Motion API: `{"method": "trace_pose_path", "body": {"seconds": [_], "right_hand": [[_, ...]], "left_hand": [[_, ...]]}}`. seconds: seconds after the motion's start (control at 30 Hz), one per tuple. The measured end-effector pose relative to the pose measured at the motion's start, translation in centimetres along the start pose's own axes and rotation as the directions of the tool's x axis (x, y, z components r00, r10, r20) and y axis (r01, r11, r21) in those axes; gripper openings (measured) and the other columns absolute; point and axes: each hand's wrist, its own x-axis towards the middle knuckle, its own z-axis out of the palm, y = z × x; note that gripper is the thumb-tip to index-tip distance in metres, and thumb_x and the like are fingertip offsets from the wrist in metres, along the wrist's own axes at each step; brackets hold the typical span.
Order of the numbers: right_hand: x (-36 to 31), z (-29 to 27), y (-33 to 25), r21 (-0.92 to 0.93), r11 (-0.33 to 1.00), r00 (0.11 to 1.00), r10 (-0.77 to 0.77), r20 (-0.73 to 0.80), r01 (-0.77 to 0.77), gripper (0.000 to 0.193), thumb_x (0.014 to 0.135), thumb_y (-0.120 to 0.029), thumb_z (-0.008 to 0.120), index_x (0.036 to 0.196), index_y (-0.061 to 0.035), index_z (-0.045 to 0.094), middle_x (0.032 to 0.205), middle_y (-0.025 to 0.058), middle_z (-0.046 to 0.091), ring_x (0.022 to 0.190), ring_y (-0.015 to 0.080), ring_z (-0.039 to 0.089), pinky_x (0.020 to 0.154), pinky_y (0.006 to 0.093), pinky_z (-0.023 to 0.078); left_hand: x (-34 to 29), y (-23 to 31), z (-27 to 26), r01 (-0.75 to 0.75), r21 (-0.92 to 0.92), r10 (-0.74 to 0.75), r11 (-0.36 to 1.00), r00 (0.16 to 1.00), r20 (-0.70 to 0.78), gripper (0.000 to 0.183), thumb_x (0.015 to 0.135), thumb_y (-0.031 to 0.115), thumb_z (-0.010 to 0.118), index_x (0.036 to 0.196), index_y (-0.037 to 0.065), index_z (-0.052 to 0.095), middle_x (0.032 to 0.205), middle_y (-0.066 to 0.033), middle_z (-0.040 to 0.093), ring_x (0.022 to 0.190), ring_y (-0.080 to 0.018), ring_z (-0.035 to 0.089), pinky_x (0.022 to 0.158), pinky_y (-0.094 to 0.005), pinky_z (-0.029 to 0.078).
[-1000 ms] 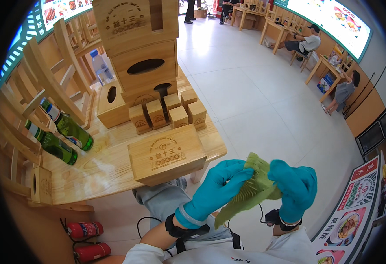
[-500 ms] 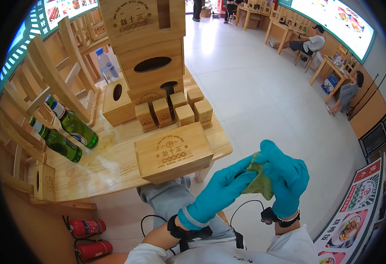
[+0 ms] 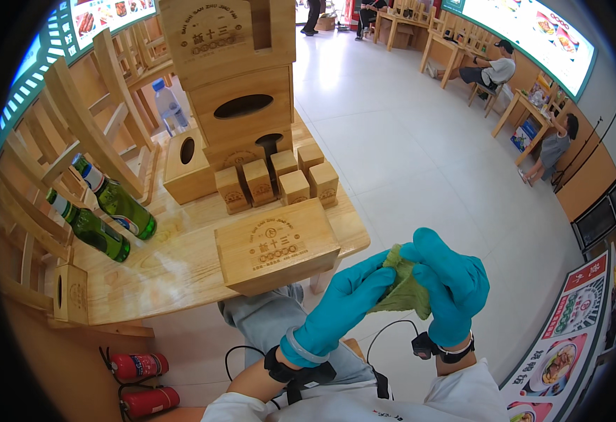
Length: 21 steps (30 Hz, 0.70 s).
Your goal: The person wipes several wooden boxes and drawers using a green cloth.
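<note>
Between my two teal-gloved hands is a crumpled green cloth (image 3: 405, 292), held up to the right of the wooden table's front corner. My left hand (image 3: 353, 299) pinches its left side with the fingers closed. On the other side my right hand (image 3: 455, 281) grips the upper right edge between thumb and fingers. The cloth's lower part hangs loose below the fingers. Closest to my hands on the tabletop is a wooden box (image 3: 277, 246) with a printed lid, which neither hand touches.
The wooden table (image 3: 174, 271) bears two green bottles (image 3: 114, 204), small wooden holders (image 3: 294, 186), a tissue box (image 3: 187, 169) and stacked wooden boxes (image 3: 241, 105). A plastic bottle (image 3: 171, 109) stands behind. Two red fire extinguishers (image 3: 139, 366) are at lower left. Seated people (image 3: 494, 70) are at far right.
Both hands have shifted slightly left with the cloth. More of the cloth shows between the fingers now, spread a little wider, and the right fingers have drawn closer together.
</note>
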Motion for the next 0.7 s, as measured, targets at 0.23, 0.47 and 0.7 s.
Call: {"method": "trace_pose_path", "body": {"seconds": [0.23, 0.47, 0.7], "right_hand": [[-1.1, 0.3, 1.2, -0.026, 0.997, 0.997, -0.075, -0.007, 0.075, 0.042, 0.092, -0.014, 0.062, 0.134, -0.0077, 0.065, 0.113, 0.0083, 0.075, 0.079, 0.0197, 0.067, 0.072, 0.0307, 0.045], [-0.9, 0.6, 1.1, 0.010, 0.999, 0.999, -0.053, -0.011, 0.053, 0.039, 0.091, -0.012, 0.064, 0.129, -0.0061, 0.068, 0.119, 0.0102, 0.073, 0.081, 0.0215, 0.068, 0.073, 0.0322, 0.047], [-0.1, 0.7, 0.1, 0.151, 0.987, 0.993, 0.062, -0.104, -0.046, 0.035, 0.086, 0.000, 0.069, 0.121, -0.0003, 0.071, 0.105, 0.0140, 0.076, 0.087, 0.0209, 0.073, 0.082, 0.0316, 0.055]], "left_hand": [[0.0, 0.5, 0.6, -0.051, -0.074, 0.049, 0.996, 0.998, -0.037, 0.050, 0.098, 0.027, 0.067, 0.140, 0.002, 0.056, 0.112, -0.0062, 0.069, 0.096, -0.0102, 0.064, 0.084, -0.0244, 0.054], [0.3, -0.3, -0.1, -0.006, -0.044, 0.003, 0.999, 0.997, -0.078, 0.045, 0.101, 0.029, 0.061, 0.137, 0.001, 0.058, 0.113, -0.0075, 0.069, 0.101, -0.0141, 0.066, 0.087, -0.0293, 0.056], [0.7, -0.4, -1.0, 0.044, -0.235, -0.035, 0.971, 0.998, 0.042, 0.058, 0.105, 0.040, 0.052, 0.150, 0.005, 0.045, 0.124, -0.0097, 0.066, 0.112, -0.0173, 0.064, 0.094, -0.0327, 0.055]]}}
